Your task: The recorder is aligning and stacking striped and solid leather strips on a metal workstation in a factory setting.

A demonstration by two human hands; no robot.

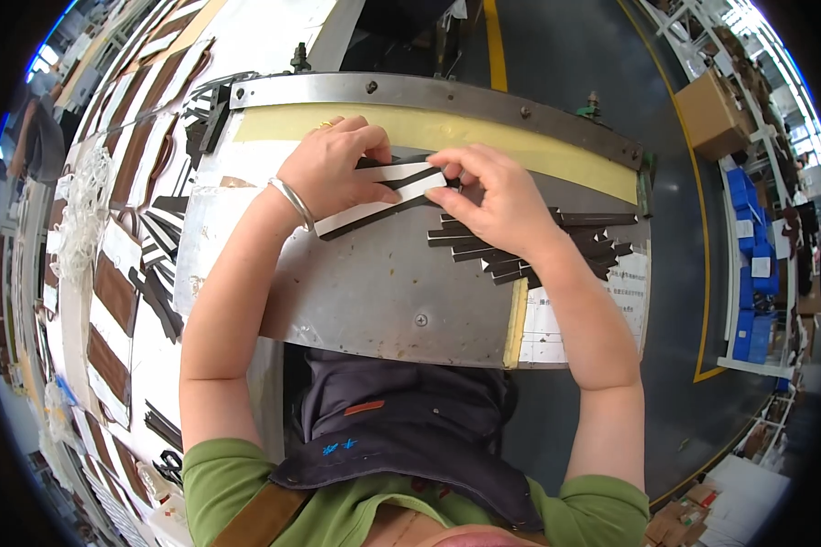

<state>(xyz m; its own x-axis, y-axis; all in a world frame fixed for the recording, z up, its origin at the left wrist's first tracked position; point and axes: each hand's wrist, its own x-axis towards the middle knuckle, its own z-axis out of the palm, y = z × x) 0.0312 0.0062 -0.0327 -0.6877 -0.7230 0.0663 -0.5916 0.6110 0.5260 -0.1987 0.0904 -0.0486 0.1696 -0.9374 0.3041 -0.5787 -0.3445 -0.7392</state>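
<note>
A few long, narrow strips (414,190), black with white faces, lie at a slant between my hands. My left hand (339,164) has its thumb along the white face and its fingers curled over the far side. At the strips' right end, my right hand (496,191) pinches them between thumb and fingers. Part of the strips is hidden under my left hand. Below them is a grey metal plate (356,294). A loose pile of dark strips (492,256) lies on it, partly behind my right wrist.
Across the plate's far side runs a bolted metal bar (445,96), with a yellow sheet (561,161) along it. A paper with writing (544,331) lies at the near right. At left, a white table (154,369) carries brown-and-white pieces (113,294) and more black strips (157,301).
</note>
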